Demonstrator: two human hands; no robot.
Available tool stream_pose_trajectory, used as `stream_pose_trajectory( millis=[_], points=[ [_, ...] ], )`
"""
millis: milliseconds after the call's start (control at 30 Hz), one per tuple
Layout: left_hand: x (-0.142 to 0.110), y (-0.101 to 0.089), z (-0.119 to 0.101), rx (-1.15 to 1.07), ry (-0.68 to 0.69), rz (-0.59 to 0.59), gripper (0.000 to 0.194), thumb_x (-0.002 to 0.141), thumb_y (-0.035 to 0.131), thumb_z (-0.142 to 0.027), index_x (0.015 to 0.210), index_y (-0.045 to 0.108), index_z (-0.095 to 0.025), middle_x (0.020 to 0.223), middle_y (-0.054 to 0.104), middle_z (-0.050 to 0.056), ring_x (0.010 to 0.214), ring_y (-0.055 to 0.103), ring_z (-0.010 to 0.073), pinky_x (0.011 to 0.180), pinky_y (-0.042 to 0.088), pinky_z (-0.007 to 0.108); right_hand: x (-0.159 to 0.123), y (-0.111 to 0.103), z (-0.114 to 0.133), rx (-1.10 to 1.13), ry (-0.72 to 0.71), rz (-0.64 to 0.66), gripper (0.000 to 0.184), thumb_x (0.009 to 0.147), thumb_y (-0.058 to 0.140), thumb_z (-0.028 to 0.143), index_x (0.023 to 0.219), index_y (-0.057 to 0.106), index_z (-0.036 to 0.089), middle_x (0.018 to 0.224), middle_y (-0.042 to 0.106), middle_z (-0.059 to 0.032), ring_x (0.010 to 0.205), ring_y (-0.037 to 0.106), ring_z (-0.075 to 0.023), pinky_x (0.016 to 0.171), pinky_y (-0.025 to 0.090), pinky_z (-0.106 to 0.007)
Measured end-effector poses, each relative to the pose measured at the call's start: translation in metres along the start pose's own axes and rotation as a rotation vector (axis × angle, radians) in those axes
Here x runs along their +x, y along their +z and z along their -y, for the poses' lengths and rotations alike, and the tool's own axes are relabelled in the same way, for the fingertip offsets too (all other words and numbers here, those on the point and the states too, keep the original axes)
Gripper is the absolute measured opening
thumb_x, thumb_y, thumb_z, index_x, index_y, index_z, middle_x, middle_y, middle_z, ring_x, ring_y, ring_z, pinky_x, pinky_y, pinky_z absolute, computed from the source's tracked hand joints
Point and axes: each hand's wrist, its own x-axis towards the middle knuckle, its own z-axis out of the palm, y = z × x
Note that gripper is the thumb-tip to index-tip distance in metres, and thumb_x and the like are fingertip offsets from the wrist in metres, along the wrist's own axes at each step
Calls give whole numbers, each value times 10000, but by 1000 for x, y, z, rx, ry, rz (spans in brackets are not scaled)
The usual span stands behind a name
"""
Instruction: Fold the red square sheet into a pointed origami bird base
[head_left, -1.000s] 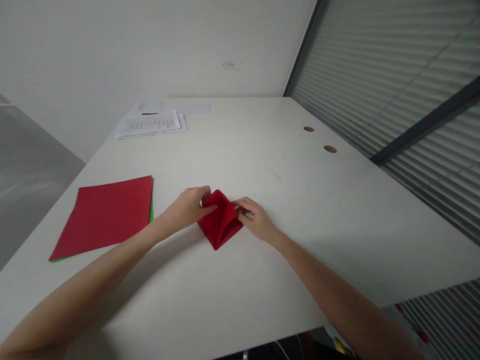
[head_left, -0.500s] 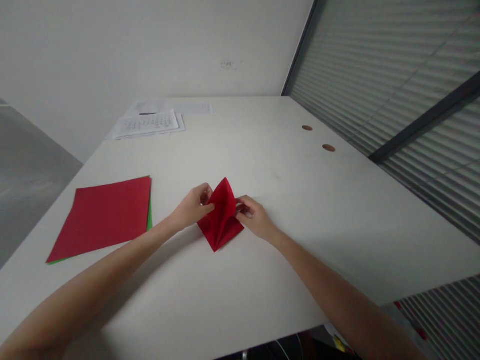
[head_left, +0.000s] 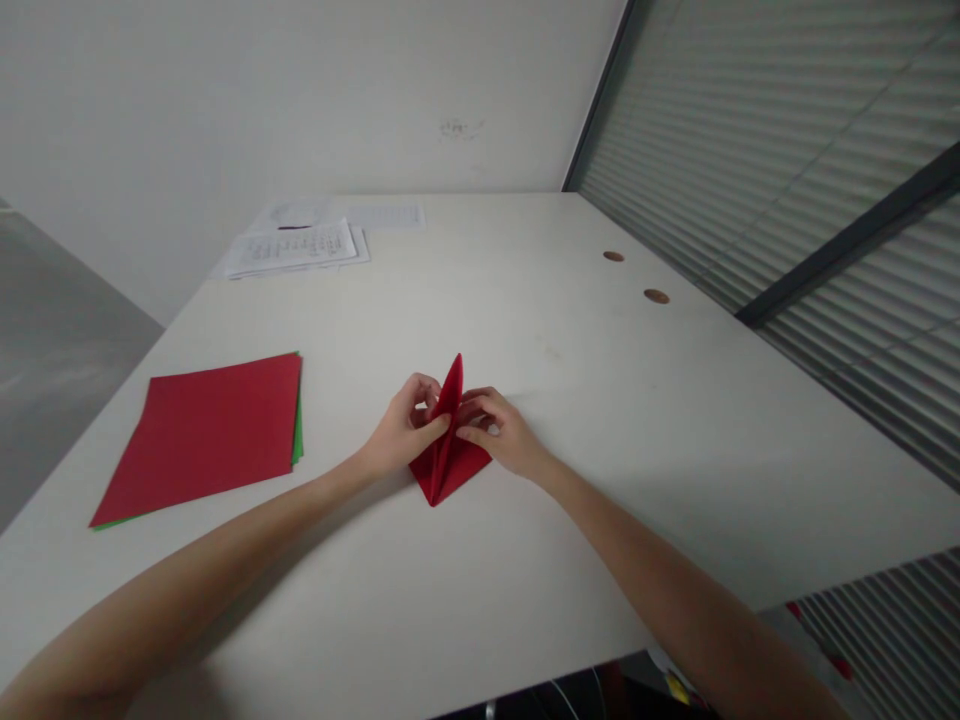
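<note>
A red folded paper (head_left: 466, 464) lies on the white table in front of me, one corner pointing toward me. Its raised flap stands as a narrow, nearly closed point between my hands. My left hand (head_left: 411, 425) pinches the flap from the left, thumb on the near side and fingers curled behind it. From the right, my right hand (head_left: 501, 432) grips the flap's other edge, with thumb and fingers close together at the paper. Part of the fold is hidden behind the fingers.
To the left lies a stack of red sheets (head_left: 206, 430) with a green sheet (head_left: 298, 430) showing at its edge. Written papers (head_left: 292, 248) rest at the far left of the white table (head_left: 480, 290). Two round holes (head_left: 656, 297) are at the right, near the window blinds (head_left: 787, 130).
My hands have come closer together, the left moving right. The raised red flap, wide open before, is now squeezed into a narrow upright point.
</note>
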Motion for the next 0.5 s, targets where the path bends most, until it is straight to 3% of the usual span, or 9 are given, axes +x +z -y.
stream_pose_trajectory(
  millis=[100, 200, 367, 500],
  points=[
    [-2, -1, -1, -61, 0, 24, 265, 798, 659, -371, 876, 489, -183, 867, 564, -5, 698, 557, 107, 611, 471, 230, 0, -3, -2, 135, 60, -3, 292, 760, 735, 353, 989, 603, 228, 986, 623, -30, 842, 634, -161, 747, 528, -325],
    [-3, -4, 4, -196, -64, 79, 286, 846, 597, -442, 944, 517, -186, 832, 588, -1, 671, 563, 123, 625, 467, 258, 1, -5, -5, 235, 119, -11, 342, 728, 759, 385, 946, 542, 235, 960, 629, -8, 790, 647, -151, 732, 541, -325],
    [-1, -12, 16, -264, -104, 248, 307, 906, 534, -421, 1100, 533, -183, 713, 598, -10, 651, 601, 142, 692, 484, 296, 3, -7, -7, 270, 135, -68, 428, 693, 784, 405, 944, 476, 243, 1020, 627, -16, 754, 650, -131, 728, 555, -317],
    [2, -15, 19, -139, -52, 253, 485, 859, 650, -393, 1284, 486, -226, 1107, 622, 74, 689, 587, 104, 649, 492, 255, 3, -6, -8, 281, 123, -75, 449, 706, 771, 359, 1019, 464, 261, 1062, 651, -28, 785, 660, -140, 758, 560, -336]
  ],
)
